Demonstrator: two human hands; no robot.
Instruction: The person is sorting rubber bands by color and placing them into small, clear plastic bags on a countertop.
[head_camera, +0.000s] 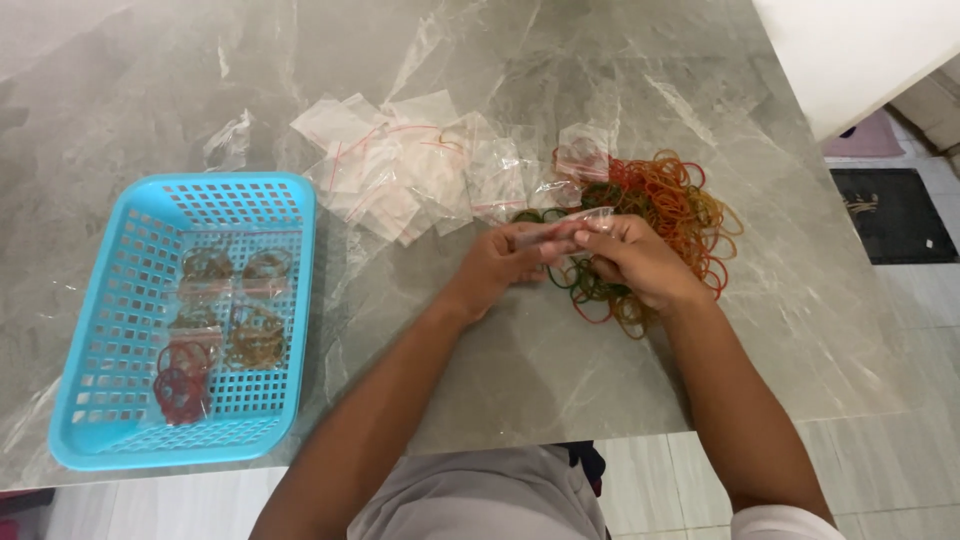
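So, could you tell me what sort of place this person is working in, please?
Probably a home, perhaps a kitchen or dining area: a grey marble-patterned tabletop, pale floor tiles with a dark doormat, and hand-sorting supplies such as a blue perforated plastic basket and small clear plastic bags.

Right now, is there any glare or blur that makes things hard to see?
Head view: soft glare on the grey marble table; the clear bags reflect light, so edges blend together; the left hand and right hand look slightly soft; the blue basket is sharp.

Hands (575, 255) hide bands (600, 290) — partly
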